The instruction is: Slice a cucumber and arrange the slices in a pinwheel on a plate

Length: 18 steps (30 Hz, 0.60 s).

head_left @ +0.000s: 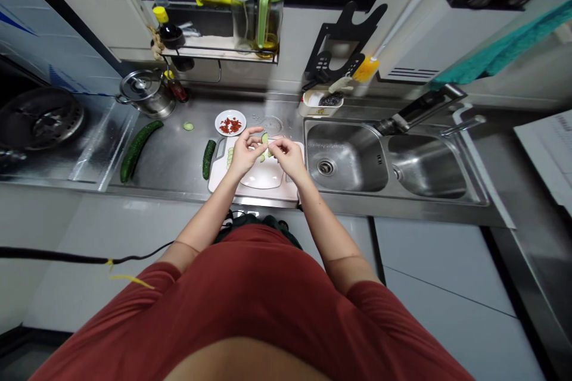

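Note:
Both my hands meet above a white cutting board (268,189) on the steel counter. My left hand (243,153) and my right hand (288,155) pinch a small cucumber slice (265,139) between their fingertips. More pale cucumber slices (229,156) lie on the board's left part. A short cucumber piece (208,158) lies just left of the board. A whole cucumber (136,149) lies farther left.
A white dish of red chilli pieces (230,124) and one stray slice (188,126) sit behind the board. A double sink (384,166) is to the right, a steel pot (145,92) and a stove (38,119) to the left. Bottles stand on a shelf (223,44).

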### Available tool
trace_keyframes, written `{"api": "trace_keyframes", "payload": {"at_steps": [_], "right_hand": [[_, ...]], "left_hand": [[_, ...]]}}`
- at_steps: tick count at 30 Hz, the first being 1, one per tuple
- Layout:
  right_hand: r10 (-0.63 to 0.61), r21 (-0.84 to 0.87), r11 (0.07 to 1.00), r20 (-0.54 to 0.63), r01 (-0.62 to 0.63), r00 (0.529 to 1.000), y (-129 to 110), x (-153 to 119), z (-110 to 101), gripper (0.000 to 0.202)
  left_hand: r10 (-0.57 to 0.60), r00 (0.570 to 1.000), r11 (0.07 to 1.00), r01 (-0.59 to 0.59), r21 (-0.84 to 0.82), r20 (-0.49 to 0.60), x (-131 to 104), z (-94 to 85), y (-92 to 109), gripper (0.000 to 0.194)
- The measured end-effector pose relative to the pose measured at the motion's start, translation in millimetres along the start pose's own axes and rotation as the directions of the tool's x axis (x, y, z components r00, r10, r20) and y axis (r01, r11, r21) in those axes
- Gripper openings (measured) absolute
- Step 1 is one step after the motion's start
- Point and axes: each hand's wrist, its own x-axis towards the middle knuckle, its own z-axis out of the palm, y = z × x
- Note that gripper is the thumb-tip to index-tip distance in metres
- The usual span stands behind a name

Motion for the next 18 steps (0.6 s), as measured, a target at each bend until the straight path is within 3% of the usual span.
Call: {"api": "trace_keyframes", "payload": {"at_steps": [9, 18], "right_hand": [[0.136, -0.12, 0.984, 0.058, -0.128, 0.989, 46.7, -4.6, -14.5, 0.019], [0.288, -0.315, 0.913, 0.043, -0.26, 0.957, 97.5, -15.7, -17.4, 0.013]], "left_hand": [[-0.262, 0.962, 0.956, 0.27, -0.118, 0.082, -0.3, 6.7, -50.7, 0.044], [-0.332, 0.938, 0.943, 0.33, 0.03, 0.103, -0.7, 14.8, -99.0, 0.036]]}}
